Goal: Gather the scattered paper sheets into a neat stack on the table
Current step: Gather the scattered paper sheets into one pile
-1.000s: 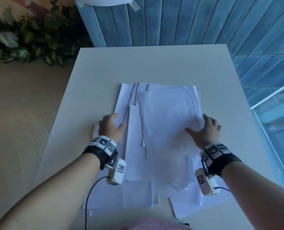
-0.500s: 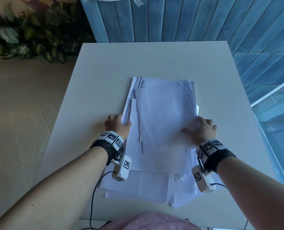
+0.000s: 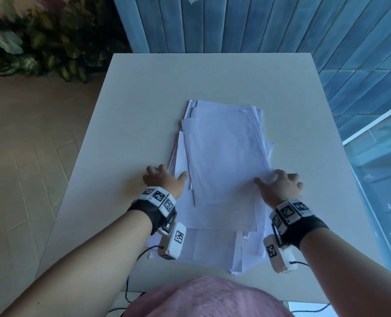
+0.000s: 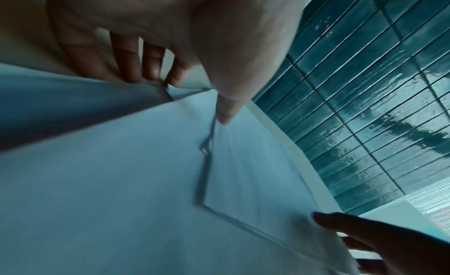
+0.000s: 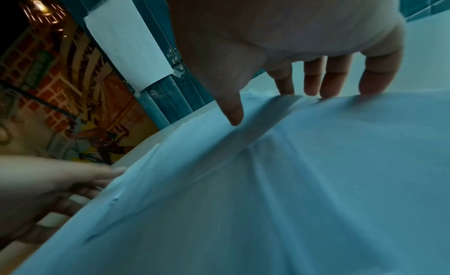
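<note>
Both my hands sit at the sides of the paper pile, one on each long edge. My left hand [image 3: 163, 180] has its thumb lying flat on top of the sheets and its fingers [image 4: 126, 67] running down the left edge, tips tucked in at the paper's side; they are fairly straight and a little spread, pressing rather than gripping. My right hand [image 3: 279, 187] mirrors it: the thumb reaches onto the top sheet, and the four fingers [image 5: 336, 81] come down over the right edge, slightly apart, tips touching the paper where it ridges up. I cannot tell whether any fingertip is hooked under a sheet.

Between my hands lies the paper [image 3: 222, 156], a loose pile of white sheets, overlapping but not squared. The upper sheets sit further from me and are turned a little; the lower ones stick out toward me in uneven steps, with corners showing at the near right. The pile lies about mid-width on the table [image 3: 144, 88], nearer my edge than the far one.

Past the table stands a blue slatted wall [image 3: 235, 24], with leafy plants [image 3: 41, 42] off to the left.
</note>
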